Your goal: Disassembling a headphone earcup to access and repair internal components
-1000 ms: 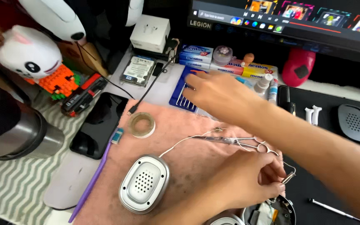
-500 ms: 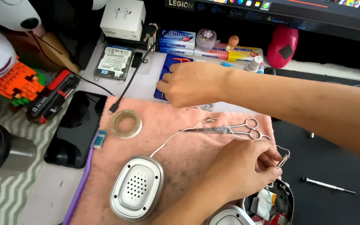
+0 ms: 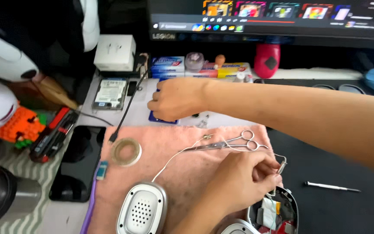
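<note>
Under the right hand (image 3: 176, 99), fingertips stay hidden.

Along the table's far edge sit a white box (image 3: 114, 52), a hard drive (image 3: 110, 93) and a red mouse (image 3: 267, 60), with a tape roll (image 3: 126, 151) near the cloth's left edge and screwdrivers (image 3: 53, 134) further left.

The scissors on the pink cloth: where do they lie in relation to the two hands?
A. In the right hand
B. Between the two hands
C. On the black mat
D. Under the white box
B: the scissors lie on the pink cloth, between the right hand above and the left hand below; neither hand holds them.
</note>
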